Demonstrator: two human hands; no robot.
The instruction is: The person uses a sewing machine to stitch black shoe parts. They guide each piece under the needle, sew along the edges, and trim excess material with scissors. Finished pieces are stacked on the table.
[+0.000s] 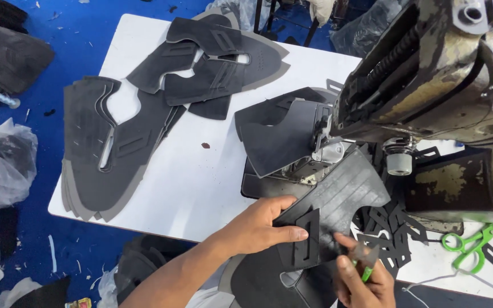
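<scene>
Fingers (292, 232) of the left hand (258, 228) pinch the dark shoe-upper panel (338, 211) beside the sewing machine (429, 74), while the right hand (360, 276) grips a green thread snipper (366, 272), apparently trimming, needing careful blade placement.

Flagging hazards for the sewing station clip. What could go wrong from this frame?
1. The left hand pins the dark shoe-upper panel close to the sewing machine's presser foot; fingers may drift toward it.
2. The right hand holds a small green-handled cutter beside the left thumb; a slip could nick it.
3. Loose cut scraps could snag the panel.
</scene>
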